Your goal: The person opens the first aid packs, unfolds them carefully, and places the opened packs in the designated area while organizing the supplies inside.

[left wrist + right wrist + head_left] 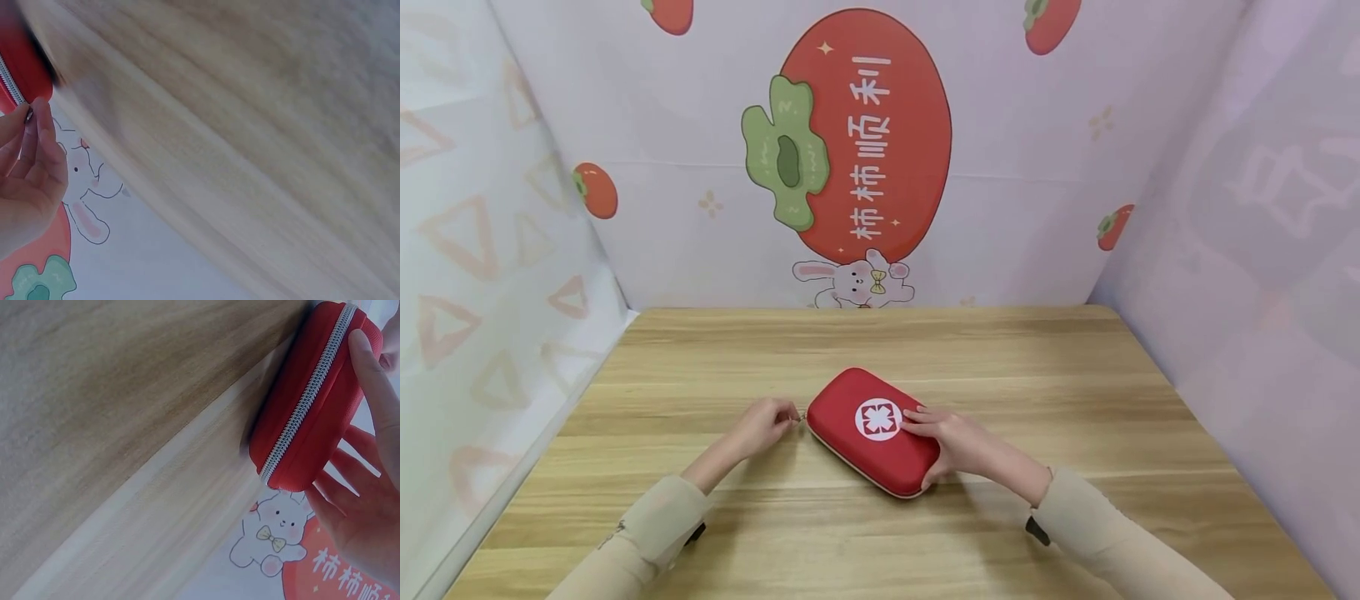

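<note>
A red first-aid case [846, 404] with a white round emblem lies flat and slanted on the wooden table. At its left end my left hand [763, 427] pinches the small metal zipper pull [29, 114] between thumb and fingertips. My right hand [962, 443] holds the case by its right end, fingers spread on the lid and thumb against the near side. The right wrist view shows the silver zipper [306, 400] running closed along the side facing that camera.
The wooden table [700, 350] extends around the case on all sides. Behind it hangs a white backdrop [685, 250] printed with persimmons and a rabbit. Pale cloth walls [497, 250] stand at the left and right.
</note>
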A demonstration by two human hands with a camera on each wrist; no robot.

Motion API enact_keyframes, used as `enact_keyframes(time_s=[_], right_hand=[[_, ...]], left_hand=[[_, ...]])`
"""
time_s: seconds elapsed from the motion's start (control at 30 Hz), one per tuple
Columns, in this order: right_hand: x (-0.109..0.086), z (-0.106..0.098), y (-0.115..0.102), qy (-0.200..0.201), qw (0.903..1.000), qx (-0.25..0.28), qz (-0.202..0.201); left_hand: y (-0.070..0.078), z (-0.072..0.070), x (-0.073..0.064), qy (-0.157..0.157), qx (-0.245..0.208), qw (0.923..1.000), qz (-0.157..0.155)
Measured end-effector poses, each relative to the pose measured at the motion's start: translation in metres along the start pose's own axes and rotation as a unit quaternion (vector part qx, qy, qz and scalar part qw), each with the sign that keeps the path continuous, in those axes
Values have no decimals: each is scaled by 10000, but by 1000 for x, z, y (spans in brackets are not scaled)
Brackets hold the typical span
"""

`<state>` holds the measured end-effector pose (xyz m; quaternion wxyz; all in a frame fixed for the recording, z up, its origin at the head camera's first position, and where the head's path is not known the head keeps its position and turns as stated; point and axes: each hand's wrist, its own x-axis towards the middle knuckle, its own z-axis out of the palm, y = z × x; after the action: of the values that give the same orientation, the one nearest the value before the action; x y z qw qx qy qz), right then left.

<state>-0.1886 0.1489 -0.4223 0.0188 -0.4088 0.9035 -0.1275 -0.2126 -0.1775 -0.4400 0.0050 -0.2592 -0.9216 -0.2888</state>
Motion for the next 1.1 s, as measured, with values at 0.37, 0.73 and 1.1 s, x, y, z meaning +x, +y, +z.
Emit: enact_keyframes(time_s=[0.37, 0.73, 1.1], right_hand=[[11, 13, -27, 594, 9941, -768, 480], [36, 24, -49, 949, 9691, -2017, 1058], [52, 29, -61, 1192, 9507, -2476, 1435]], left_hand=[[22, 15, -2, -475, -267, 9968, 582], [35, 29, -7, -472, -254, 9944, 915], [43, 32, -15, -692, -308, 9937, 822]])
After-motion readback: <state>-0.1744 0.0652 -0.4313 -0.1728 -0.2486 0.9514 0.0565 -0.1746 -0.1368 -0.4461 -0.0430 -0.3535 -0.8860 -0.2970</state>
